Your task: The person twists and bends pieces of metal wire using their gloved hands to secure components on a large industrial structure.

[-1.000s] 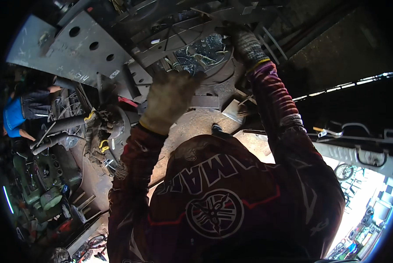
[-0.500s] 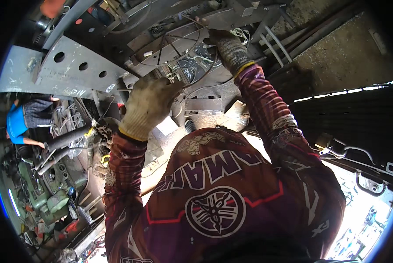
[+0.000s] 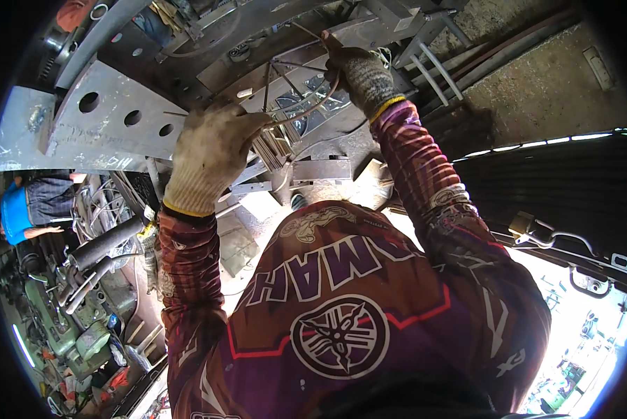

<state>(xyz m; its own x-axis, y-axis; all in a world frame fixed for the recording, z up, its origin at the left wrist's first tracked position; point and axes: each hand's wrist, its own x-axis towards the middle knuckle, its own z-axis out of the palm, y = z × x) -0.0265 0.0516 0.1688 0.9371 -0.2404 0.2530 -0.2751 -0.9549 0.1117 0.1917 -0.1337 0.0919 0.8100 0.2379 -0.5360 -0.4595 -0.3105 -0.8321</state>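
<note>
A thin metal rod (image 3: 306,112), bent in a curve, runs between my two gloved hands. My left hand (image 3: 214,150), in an off-white knit glove, is closed round its left part, and a short straight end sticks out beyond it. My right hand (image 3: 362,73), in a dirty grey glove, grips the other part higher up; another end points out past its fingers to the upper left. Just behind the rod is a round frame of thin bars with spokes (image 3: 291,80). The fingers hide where the rod lies in each palm.
A steel plate with round holes (image 3: 111,122) stands at the left. Below it are a person in blue (image 3: 18,213) and a green machine (image 3: 55,321). A bundle of flat strips (image 3: 273,150) lies beneath my hands. A padlock (image 3: 521,227) hangs on the dark right wall.
My left hand has moved left and slightly down, away from my right hand. The right hand has shifted slightly up and left. The rod now shows as a curve between them.
</note>
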